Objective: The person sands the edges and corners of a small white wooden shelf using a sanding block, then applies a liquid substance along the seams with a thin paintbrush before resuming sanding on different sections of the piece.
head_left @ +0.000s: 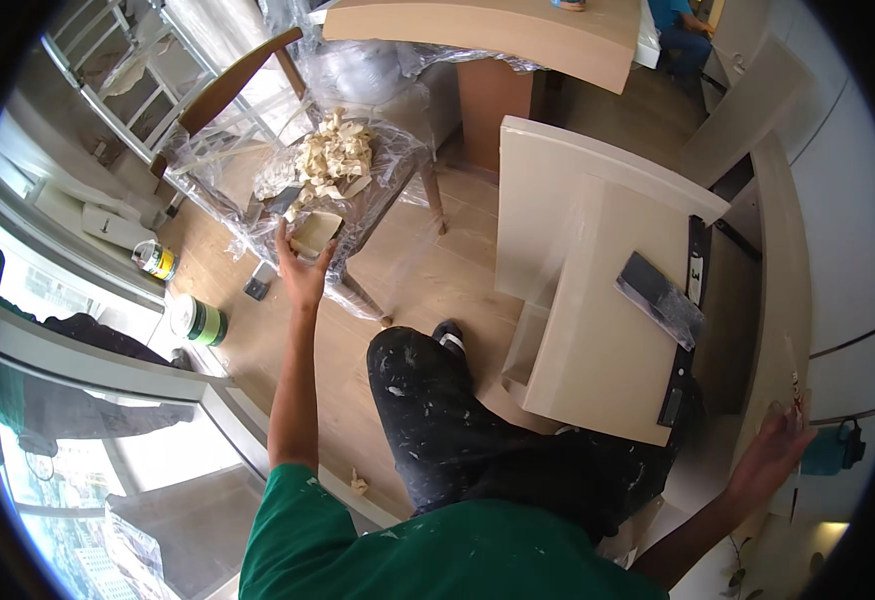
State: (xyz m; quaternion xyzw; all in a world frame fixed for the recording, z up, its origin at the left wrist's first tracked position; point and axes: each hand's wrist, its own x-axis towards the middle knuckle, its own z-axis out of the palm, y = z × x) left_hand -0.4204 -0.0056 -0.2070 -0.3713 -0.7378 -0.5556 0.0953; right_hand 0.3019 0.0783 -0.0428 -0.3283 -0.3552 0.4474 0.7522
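The left hand (304,277) is spread around a small cream tub (317,235), with fingers on its sides, at the front edge of the plastic-wrapped chair (394,195), just below a pile of crumpled tape (334,155). Far off to the right, the right hand (772,450) has bent fingers near a thin stick (795,383), but I cannot tell if they pinch it.
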